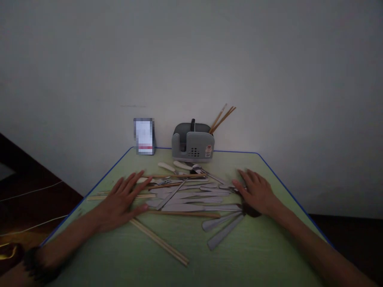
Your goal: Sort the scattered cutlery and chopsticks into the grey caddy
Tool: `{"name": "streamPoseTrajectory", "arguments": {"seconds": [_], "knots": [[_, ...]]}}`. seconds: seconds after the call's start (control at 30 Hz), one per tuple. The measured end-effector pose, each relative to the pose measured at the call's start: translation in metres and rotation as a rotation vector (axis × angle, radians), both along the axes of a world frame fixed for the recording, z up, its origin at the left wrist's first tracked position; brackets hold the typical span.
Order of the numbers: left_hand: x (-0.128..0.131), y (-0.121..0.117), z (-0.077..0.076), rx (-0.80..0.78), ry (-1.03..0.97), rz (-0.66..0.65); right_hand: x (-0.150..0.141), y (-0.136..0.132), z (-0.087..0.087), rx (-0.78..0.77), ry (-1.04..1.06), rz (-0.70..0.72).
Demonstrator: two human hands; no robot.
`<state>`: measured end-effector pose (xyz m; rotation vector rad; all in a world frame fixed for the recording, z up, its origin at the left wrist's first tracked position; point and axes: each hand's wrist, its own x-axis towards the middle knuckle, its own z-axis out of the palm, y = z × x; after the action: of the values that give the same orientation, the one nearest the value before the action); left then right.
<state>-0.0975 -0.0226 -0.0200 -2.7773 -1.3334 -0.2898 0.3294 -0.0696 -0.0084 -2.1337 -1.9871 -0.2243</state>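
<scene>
My left hand (123, 200) lies with fingers spread over the left ends of several chopsticks (160, 242) and table knives. On the right, my right hand (257, 192) rests open across the ends of spoons and other cutlery. Between the hands is a loose pile with several knives (187, 207), a few forks, and a spoon (196, 169). White-handled cutlery (182, 165) lies at the pile's far side. Two metal handles (225, 231) point toward me below my right hand. What lies under both palms is hidden.
A grey cutlery holder (194, 145) stands at the table's back edge, with several chopsticks (223, 118) leaning out on its right. A blurred phone-like screen (145, 136) stands left of it. The green table (239, 267) has a blue edge and meets a pale wall (284, 79).
</scene>
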Motion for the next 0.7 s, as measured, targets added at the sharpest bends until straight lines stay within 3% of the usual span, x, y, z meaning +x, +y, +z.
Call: {"name": "streamPoseTrajectory", "arguments": {"seconds": [0.07,0.17,0.3,0.43,0.53,0.7], "knots": [[0.004,-0.004,-0.008,-0.010,-0.019,0.038,-0.003,0.001,-0.013,-0.083,0.013,-0.022],[0.028,-0.009,-0.007,-0.027,-0.055,0.024,-0.024,0.007,-0.017,-0.136,0.042,0.047],[0.059,-0.013,-0.001,-0.021,-0.080,-0.022,-0.051,0.014,-0.007,-0.150,0.068,0.216],[0.075,-0.014,0.001,-0.026,-0.091,-0.081,-0.074,0.025,0.007,-0.029,0.040,0.281],[0.083,-0.005,0.006,-0.018,-0.100,-0.113,-0.094,0.039,0.013,0.028,0.100,0.407],[0.100,0.030,0.017,-0.028,-0.165,-0.088,-0.108,0.054,0.006,-0.076,0.221,0.515]]}}
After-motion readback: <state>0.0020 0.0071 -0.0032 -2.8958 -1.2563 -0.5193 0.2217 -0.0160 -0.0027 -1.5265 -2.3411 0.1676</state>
